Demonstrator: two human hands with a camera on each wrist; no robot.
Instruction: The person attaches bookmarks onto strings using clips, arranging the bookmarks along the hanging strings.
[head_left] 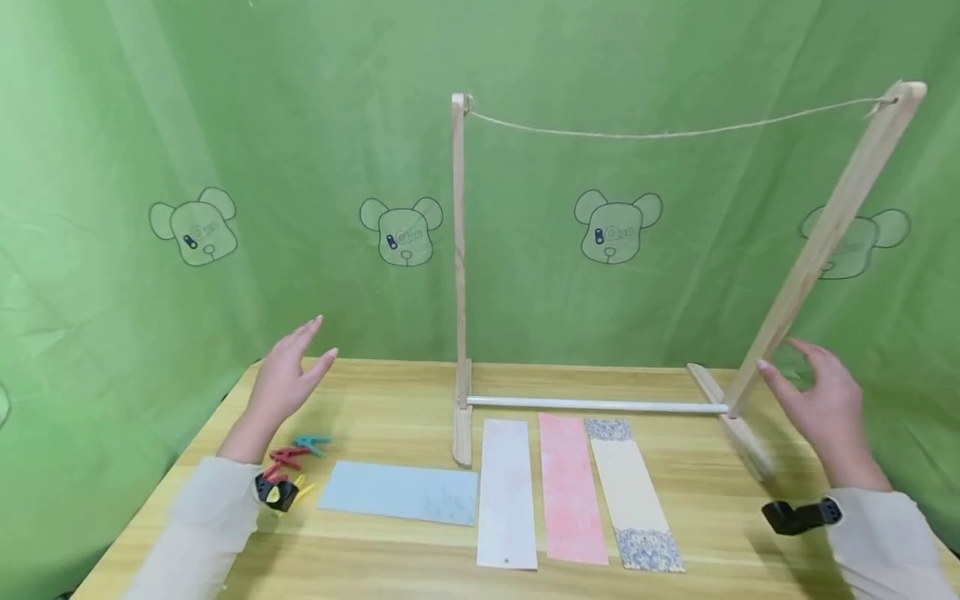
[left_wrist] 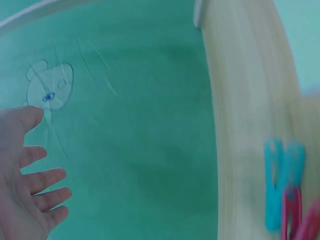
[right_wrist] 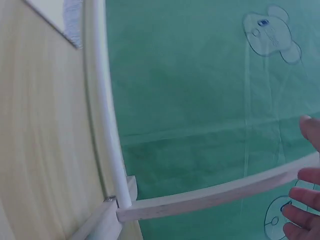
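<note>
My left hand (head_left: 283, 379) hovers over the left part of the table, fingers extended and thumb apart, with nothing in it. Just below it lie a teal clothespin (head_left: 312, 443), a red one (head_left: 288, 457) and a yellow one (head_left: 303, 489), partly hidden by the wrist camera. On the right, my empty right hand (head_left: 828, 408) is raised beside the wooden stand's right post (head_left: 810, 258), thumb and fingers spread; the thumb tip overlaps the post in the head view. A string (head_left: 667, 135) sags between the post tops, with a white bar (head_left: 600, 405) low down.
In front of the stand lie paper strips: light blue (head_left: 397, 492) set crosswise, then white (head_left: 506, 492), pink (head_left: 573, 492) and cream with blue patterned ends (head_left: 633, 492). The left post (head_left: 459, 250) rises mid-table. A green curtain (head_left: 337, 125) hangs behind the table.
</note>
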